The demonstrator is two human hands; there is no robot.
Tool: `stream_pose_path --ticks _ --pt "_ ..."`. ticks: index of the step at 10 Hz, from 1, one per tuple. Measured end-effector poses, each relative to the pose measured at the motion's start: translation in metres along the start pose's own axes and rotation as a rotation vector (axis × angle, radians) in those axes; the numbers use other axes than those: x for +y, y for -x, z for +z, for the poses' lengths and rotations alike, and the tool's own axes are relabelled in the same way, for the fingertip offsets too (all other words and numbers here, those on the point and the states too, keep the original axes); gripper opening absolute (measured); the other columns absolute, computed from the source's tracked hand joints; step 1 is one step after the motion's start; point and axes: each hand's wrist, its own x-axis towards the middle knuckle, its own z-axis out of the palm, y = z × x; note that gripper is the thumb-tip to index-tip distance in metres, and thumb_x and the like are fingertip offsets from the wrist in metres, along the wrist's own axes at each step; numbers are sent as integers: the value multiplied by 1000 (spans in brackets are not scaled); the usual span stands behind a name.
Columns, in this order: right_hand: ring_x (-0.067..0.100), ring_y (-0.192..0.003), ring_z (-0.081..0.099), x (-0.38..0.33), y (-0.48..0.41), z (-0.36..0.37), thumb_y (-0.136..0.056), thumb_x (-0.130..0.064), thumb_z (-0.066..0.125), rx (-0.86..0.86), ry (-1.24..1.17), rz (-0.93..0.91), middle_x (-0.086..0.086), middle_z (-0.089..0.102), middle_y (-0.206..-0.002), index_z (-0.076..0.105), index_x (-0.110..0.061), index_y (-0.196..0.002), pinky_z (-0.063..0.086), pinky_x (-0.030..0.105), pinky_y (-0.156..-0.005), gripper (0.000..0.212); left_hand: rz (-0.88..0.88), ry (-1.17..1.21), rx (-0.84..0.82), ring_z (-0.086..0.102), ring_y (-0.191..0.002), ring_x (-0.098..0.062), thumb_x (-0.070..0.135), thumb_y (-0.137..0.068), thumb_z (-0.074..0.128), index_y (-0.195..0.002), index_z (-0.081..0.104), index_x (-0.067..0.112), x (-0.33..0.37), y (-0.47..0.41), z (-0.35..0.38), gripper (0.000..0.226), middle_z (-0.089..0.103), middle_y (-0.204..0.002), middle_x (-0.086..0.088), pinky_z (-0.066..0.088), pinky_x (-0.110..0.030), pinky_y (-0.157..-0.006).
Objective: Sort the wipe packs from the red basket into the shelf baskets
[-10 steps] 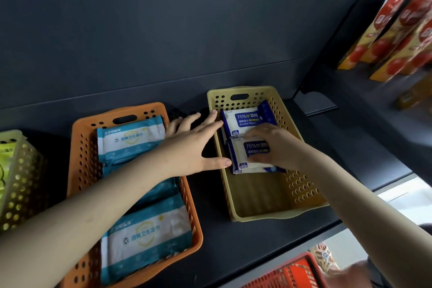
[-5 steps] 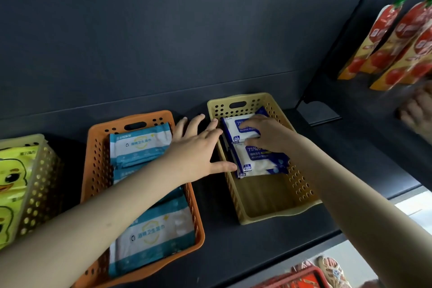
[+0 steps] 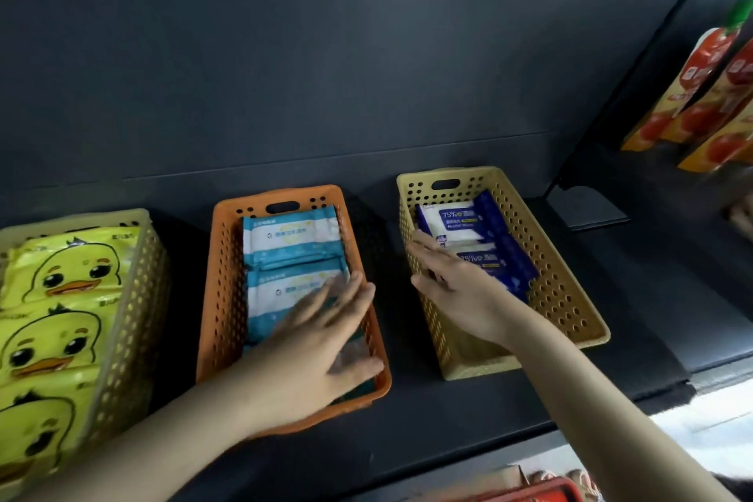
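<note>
Head view: left hand over perforated orange basket, right hand over glossy packs, grips apart.

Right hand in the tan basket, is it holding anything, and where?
Nothing is held. The right hand lies open, straight fingers touching the nearer blue wipe pack near its left end.

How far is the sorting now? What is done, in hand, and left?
Done: duck packs fill the left basket, teal packs lie in the orange basket, two blue packs in the tan basket. In hand: nothing gripped; right hand touches one blue pack, left hand flat over the orange basket. Left: unclear; the red basket shows only its rim.
</note>
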Motion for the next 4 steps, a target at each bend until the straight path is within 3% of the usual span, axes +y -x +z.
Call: stream_pose_path --ticks 1,2,3,4 --pt "2 -146 3 5 -5 2 -101 -29 44 -5 -10 15 -18 8 -159 20 -30 -152 4 18 -111 56 29 -122 96 -41 -136 -14 61 -87 18 -137 -39 41 -8 -4 9 78 -44 -144 22 -18 -38 -117" --pt "4 -145 12 3 -3 -3 -101 -30 44 17 37 20 -11 17 -159 24 -26 -152 8 16 -110 55 18 -7 61 -35 -139 -11 58 -95 25 -143 -26 44 -17 -7 4 71 -34 -148 26 -14 -37 -119" --pt "10 -141 30 -18 7 -6 -100 -32 46 154 96 3 -5 34 -154 33 -20 -149 20 15 -104 52 -38 119 154 -16 -146 -9 58 -93 29 -149 -4 42 -28 2 -9 66 -15 -153 25 1 -40 -122" --pt "10 -129 45 -43 30 1 -97 -30 51 380 81 -60 -5 51 -141 49 -21 -139 30 14 -97 43 -55 247 398 13 -144 0 45 -97 42 -150 22 36 -31 34 -14 58 16 -153 23 11 -23 -118"
